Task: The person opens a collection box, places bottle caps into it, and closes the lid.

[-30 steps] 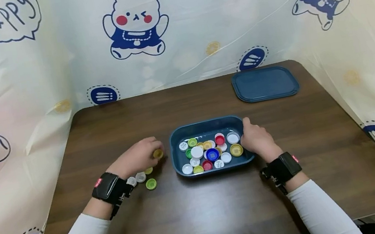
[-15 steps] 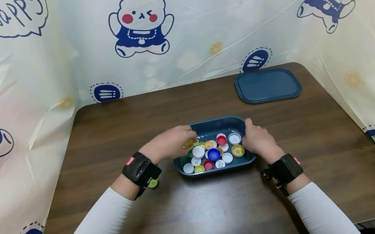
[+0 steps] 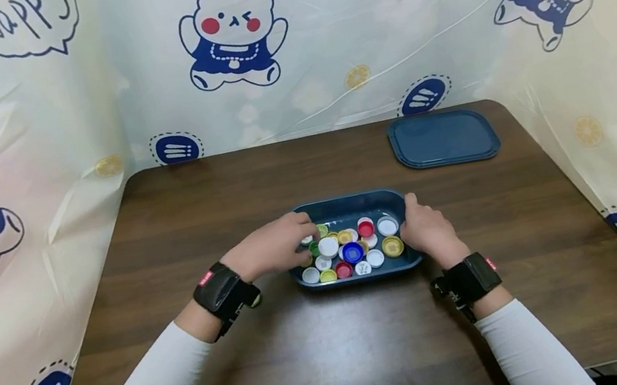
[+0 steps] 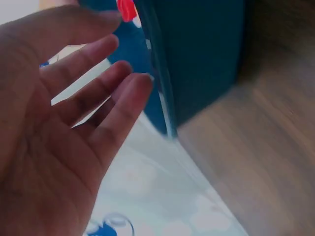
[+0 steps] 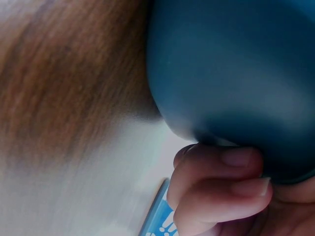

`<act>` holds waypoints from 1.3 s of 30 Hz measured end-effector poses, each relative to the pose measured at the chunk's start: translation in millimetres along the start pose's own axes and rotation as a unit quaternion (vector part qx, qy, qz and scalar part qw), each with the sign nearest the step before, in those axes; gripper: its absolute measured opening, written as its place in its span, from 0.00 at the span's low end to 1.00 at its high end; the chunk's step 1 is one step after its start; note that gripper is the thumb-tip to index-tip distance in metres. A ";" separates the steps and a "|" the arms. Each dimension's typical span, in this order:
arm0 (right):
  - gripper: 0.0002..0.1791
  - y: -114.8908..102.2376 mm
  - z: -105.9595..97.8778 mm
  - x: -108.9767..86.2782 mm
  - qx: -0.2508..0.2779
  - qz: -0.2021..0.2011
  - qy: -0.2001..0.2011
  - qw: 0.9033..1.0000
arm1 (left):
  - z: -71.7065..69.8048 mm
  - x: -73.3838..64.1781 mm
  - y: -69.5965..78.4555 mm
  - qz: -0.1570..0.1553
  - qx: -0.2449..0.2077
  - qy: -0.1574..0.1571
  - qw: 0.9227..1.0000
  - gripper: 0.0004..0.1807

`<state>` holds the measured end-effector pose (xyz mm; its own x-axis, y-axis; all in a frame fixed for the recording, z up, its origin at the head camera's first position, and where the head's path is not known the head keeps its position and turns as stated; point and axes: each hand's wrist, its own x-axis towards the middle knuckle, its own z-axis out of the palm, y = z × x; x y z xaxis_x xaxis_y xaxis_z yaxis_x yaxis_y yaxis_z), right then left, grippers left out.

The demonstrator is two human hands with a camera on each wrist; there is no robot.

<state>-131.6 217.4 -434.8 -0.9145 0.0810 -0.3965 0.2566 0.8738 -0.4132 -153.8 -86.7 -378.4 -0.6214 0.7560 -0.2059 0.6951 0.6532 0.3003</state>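
A dark blue tray [image 3: 335,205] with rounded corners holds several round plastic caps, among them a blue cap [image 3: 352,252], a white cap [image 3: 328,247] and a yellow cap [image 3: 393,246]. Over the tray's left end reaches my left hand [image 3: 277,245]. In the left wrist view its fingers [image 4: 101,76] are spread and relaxed beside the tray wall [image 4: 197,54], with nothing between them. My right hand [image 3: 430,230] grips the tray's right end; the right wrist view shows its fingers [image 5: 216,172] curled against the tray's outer side [image 5: 221,83].
A flat blue lid [image 3: 445,138] lies at the back right of the brown table [image 3: 211,195]. One green cap [image 3: 256,301] shows partly from behind the left wrist strap [image 3: 226,296]. A printed curtain [image 3: 342,30] surrounds the table's back and sides.
My left hand carried a yellow cap from the table on the left to the tray and let it go, then drew back slightly left. The right hand stayed on the tray's right end.
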 end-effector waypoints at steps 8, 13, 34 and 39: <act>0.30 -4.1 1.0 -3.9 0.000 -0.012 -0.005 1.000 | 8.6 -64.9 -40.0 -0.121 -0.031 0.084 0.989 0.14; 0.31 3.0 -6.0 -6.4 -0.003 -0.003 -0.011 1.000 | 17.1 -85.3 -62.8 -0.194 -0.045 0.050 0.979 0.20; 0.32 -6.3 2.5 -5.4 -0.002 -0.013 -0.013 1.000 | 25.6 -73.6 -74.4 -0.116 -0.006 0.074 0.990 0.12; 0.33 -4.6 1.9 -4.6 -0.002 -0.009 -0.014 1.000 | 3.4 -53.5 -46.9 -0.087 -0.057 0.075 0.992 0.16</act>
<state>-128.0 212.0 -432.6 -0.9097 0.0510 -0.4122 0.2382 0.8771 -0.4171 -151.9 -157.7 -384.7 -0.7806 0.6122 -0.1262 0.5332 0.7575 0.3767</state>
